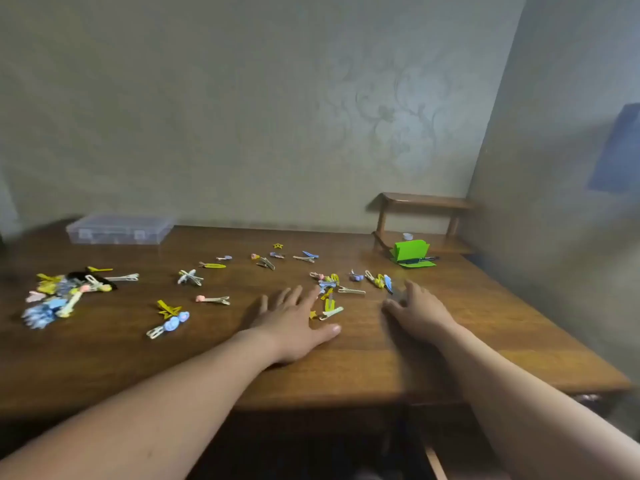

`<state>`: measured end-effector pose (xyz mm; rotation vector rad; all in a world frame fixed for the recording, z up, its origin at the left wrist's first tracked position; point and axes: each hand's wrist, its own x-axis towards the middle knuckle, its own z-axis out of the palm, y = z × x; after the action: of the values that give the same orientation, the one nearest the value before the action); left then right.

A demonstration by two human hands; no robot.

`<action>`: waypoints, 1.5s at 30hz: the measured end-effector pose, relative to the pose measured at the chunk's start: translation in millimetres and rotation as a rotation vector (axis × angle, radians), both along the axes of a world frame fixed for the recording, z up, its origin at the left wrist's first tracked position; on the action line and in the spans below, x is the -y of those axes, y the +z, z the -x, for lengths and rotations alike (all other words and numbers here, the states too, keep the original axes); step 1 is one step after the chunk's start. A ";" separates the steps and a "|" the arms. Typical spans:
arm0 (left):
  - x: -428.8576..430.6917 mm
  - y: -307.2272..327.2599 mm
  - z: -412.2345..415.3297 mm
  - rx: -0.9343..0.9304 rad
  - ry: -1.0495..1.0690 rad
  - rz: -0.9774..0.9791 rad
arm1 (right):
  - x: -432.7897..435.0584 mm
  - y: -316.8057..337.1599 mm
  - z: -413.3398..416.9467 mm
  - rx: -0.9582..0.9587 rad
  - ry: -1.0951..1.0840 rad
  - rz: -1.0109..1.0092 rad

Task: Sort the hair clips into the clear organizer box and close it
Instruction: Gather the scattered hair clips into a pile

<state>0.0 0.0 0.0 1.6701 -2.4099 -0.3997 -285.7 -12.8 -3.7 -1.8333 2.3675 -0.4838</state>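
A brown wooden worktop fills a corner of pale greenish wallpaper with a faint floral pattern. A small wooden shelf stands at its far right. Light is dim.

Colourful hair clips scattered across table; clear organizer box closed, far-left by wall.
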 end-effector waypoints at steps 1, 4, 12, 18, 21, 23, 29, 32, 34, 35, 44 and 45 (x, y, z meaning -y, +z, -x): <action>9.4 -1.5 6.8 -0.015 -0.014 0.015 | 10.8 -2.2 -1.6 0.002 0.014 0.029; 46.8 -0.9 18.3 -0.039 -0.015 0.056 | 43.9 -0.2 -12.4 0.010 0.042 0.025; 114.7 -0.3 5.9 0.001 0.029 0.126 | 121.3 -2.1 -87.6 -0.110 0.420 -0.056; 156.4 -1.1 -15.8 0.001 0.129 0.143 | 157.5 6.1 -114.3 0.068 0.400 0.014; 172.3 -0.5 -19.5 -0.093 0.146 0.139 | 176.2 12.4 -130.9 0.070 0.465 0.006; 186.9 0.2 -22.7 -0.138 0.190 0.122 | 190.2 15.3 -139.1 0.090 0.464 0.003; 226.1 8.7 -25.7 -0.195 0.308 0.024 | 230.7 16.3 -153.7 0.216 0.493 -0.007; 231.2 13.1 -22.9 -0.149 0.269 -0.016 | 236.4 17.6 -153.9 0.298 0.510 -0.026; 223.5 14.2 -25.4 -0.150 0.242 -0.047 | 224.5 20.9 -151.7 0.343 0.523 -0.021; 216.9 15.6 -27.0 -0.197 0.242 -0.057 | 215.1 22.9 -151.1 0.369 0.530 -0.011; 115.3 15.5 -37.3 -0.506 0.193 -0.154 | 100.8 15.3 -162.1 0.443 0.557 0.044; 103.5 18.3 -39.1 -0.543 0.212 -0.164 | 89.8 14.8 -168.0 0.468 0.549 0.049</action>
<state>39.1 -103.5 18.3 1.5949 -1.8311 -0.9012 -117.8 -102.6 11.0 -2.0040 1.4940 -0.7903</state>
